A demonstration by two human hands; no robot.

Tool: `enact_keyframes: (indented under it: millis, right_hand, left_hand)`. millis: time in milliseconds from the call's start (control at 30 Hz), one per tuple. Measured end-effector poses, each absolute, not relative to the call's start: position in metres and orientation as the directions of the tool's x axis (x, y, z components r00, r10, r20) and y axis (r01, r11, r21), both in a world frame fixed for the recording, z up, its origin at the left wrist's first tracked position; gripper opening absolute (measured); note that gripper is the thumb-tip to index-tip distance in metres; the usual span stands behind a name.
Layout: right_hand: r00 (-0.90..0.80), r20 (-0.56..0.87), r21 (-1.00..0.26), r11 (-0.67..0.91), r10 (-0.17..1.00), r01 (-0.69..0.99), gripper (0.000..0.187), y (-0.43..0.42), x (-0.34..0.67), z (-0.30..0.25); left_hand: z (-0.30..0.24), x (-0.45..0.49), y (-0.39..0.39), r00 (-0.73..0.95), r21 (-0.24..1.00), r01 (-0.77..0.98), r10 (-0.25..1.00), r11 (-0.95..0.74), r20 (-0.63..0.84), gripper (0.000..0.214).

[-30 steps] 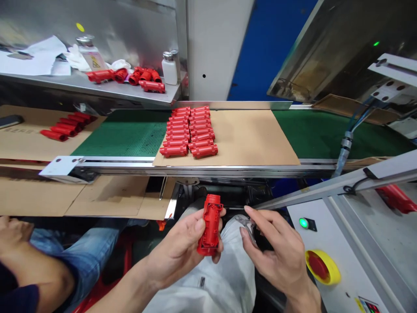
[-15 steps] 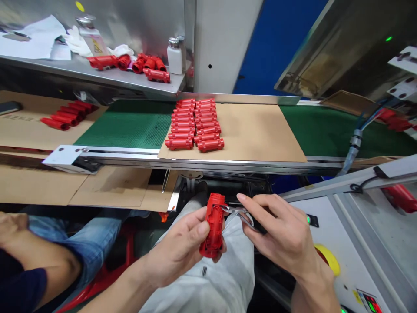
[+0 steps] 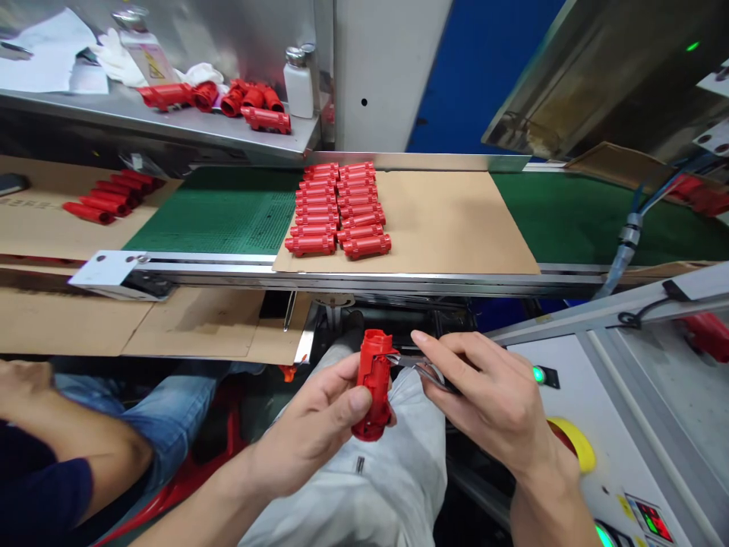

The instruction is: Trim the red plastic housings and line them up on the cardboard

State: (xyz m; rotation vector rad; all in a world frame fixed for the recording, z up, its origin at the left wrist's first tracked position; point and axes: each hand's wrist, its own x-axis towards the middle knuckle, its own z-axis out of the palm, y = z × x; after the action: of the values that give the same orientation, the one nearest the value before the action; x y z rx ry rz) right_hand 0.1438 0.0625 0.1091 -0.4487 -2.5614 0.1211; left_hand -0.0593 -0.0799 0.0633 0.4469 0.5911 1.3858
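Note:
Over my lap, my left hand grips a red plastic housing upright, thumb on its front. My right hand is closed on small metal cutters whose tips touch the housing's upper right edge. Beyond, on the green conveyor belt, a cardboard sheet carries two neat rows of the same red housings.
A steel shelf at the back left holds loose red parts, a white bottle, papers and a glove. More red parts lie on cardboard at left. Another person's arm and jeans are at lower left. A control panel with a red stop button is at right.
My right hand brought the cutters leftward until their tips met the housing's top edge. The left hand turned the housing slightly. The view shifted a little.

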Motion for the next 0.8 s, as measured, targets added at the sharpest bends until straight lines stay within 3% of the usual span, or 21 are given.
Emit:
enact_keyframes:
  millis: [267, 800]
  right_hand:
    - [-0.812, 0.478, -0.207, 0.941, 0.336, 0.268, 0.053, 0.066, 0.146, 0.103]
    - [-0.751, 0.605, -0.233, 0.961, 0.264, 0.151, 0.045, 0.077, 0.150, 0.084]
  left_hand:
    - [0.059, -0.062, -0.082, 0.108, 0.604, -0.774, 0.979, 0.191, -0.172, 0.030]
    - [0.061, -0.061, -0.078, 0.229, 0.522, -0.803, 0.958, 0.287, -0.176, 0.035]
